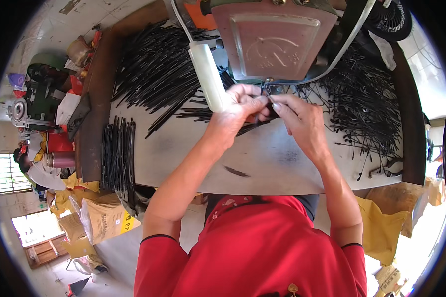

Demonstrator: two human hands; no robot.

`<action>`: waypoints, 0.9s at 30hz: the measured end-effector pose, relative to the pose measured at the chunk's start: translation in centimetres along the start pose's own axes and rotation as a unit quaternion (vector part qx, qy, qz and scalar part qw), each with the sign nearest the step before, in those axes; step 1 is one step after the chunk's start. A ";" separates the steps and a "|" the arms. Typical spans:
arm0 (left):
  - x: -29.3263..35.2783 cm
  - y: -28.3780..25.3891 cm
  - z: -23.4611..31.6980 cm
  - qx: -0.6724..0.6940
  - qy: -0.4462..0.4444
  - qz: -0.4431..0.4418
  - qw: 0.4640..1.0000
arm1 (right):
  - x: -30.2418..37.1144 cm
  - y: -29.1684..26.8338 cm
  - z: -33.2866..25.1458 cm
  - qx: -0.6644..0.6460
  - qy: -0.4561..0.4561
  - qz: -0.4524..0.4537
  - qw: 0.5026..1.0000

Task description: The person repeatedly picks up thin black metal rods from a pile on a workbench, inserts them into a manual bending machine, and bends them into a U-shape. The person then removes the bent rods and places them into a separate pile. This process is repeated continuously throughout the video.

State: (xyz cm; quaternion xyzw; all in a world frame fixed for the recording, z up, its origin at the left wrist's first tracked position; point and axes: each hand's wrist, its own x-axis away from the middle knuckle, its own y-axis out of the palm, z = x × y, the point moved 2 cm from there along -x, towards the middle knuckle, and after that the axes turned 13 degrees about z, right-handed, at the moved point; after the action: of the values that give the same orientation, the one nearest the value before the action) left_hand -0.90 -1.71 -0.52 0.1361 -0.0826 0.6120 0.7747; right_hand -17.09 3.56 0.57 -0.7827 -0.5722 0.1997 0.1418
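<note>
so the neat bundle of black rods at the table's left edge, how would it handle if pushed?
The bundle of black rods probably scatters: nothing visibly ties it. The rods look thin and straight, so likely stiff and light. It overhangs the table edge, so some might slide off.

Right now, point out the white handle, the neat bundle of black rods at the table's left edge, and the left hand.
white handle (208, 76), head view, middle of its body
bundle of black rods (118, 153), head view, mid-length
left hand (240, 105), head view, back of the hand
</note>
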 end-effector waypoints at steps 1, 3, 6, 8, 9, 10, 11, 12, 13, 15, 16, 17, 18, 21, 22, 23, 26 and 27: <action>0.4 0.4 -0.1 0.019 -0.043 -0.036 0.998 | 0.3 -0.4 -0.4 -0.002 0.003 -0.022 1.000; 1.1 0.5 -0.4 0.081 -0.057 -0.036 0.994 | 1.2 -0.4 -0.5 -0.037 0.024 -0.028 0.999; 2.4 0.6 -0.7 0.178 -0.092 0.015 0.980 | 2.7 0.3 -0.2 -0.227 0.120 0.022 0.966; 2.8 1.1 -1.8 0.193 -0.068 0.038 0.978 | 3.7 0.7 0.3 -0.456 0.230 0.056 0.858; 3.2 1.2 -2.3 0.198 -0.055 0.050 0.977 | 4.3 1.2 0.8 -0.511 0.263 0.062 0.816; 3.8 1.7 -2.3 0.130 -0.035 0.035 0.990 | 5.0 1.8 1.7 -0.562 0.296 0.071 0.769; 4.1 1.4 -2.4 0.088 0.002 0.041 0.995 | 5.5 2.2 2.3 -0.610 0.327 0.080 0.718; 4.3 0.9 -2.5 0.044 0.039 0.046 0.997 | 5.9 2.3 2.9 -0.600 0.347 0.092 0.714; 4.5 0.2 -2.5 0.001 0.075 0.051 0.996 | 5.9 1.7 2.9 -0.533 0.326 0.095 0.775; 3.9 -3.3 -1.0 -0.238 0.246 0.191 0.920 | 5.7 -0.5 2.0 -0.384 0.274 0.100 0.876; 3.2 -5.4 0.0 -0.394 0.334 0.256 0.817 | 5.6 -1.9 1.3 -0.289 0.177 0.090 0.937; 2.6 -7.7 0.3 -0.442 0.355 0.298 0.768 | 5.7 -2.8 0.1 -0.195 0.124 0.066 0.971; 2.3 -9.9 0.2 -0.487 0.373 0.340 0.713 | 5.8 -3.6 -1.1 -0.099 0.069 0.040 0.992; 1.7 -12.9 -0.5 -0.537 0.319 0.367 0.689 | 6.9 -3.9 -2.0 0.129 -0.147 -0.017 0.980; 1.7 -13.1 -0.6 -0.550 0.324 0.362 0.679 | 7.4 -3.6 -2.2 0.174 -0.207 -0.022 0.962; 1.6 -13.1 -0.7 -0.563 0.330 0.357 0.669 | 7.7 -3.2 -2.3 0.218 -0.266 -0.028 0.939; 1.5 -13.0 -0.4 -0.573 0.361 0.332 0.657 | 8.0 -1.7 -1.1 0.151 -0.301 -0.051 0.940; 1.5 -13.0 -0.3 -0.567 0.330 0.330 0.679 | 8.1 -1.1 -0.6 0.128 -0.300 -0.059 0.944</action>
State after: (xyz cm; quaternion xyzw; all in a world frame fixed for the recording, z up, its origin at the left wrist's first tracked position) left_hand 12.11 -3.00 -1.75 -0.5762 -0.1923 0.6688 0.4286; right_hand -15.64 11.60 0.36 -0.6270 -0.6027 0.4881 0.0742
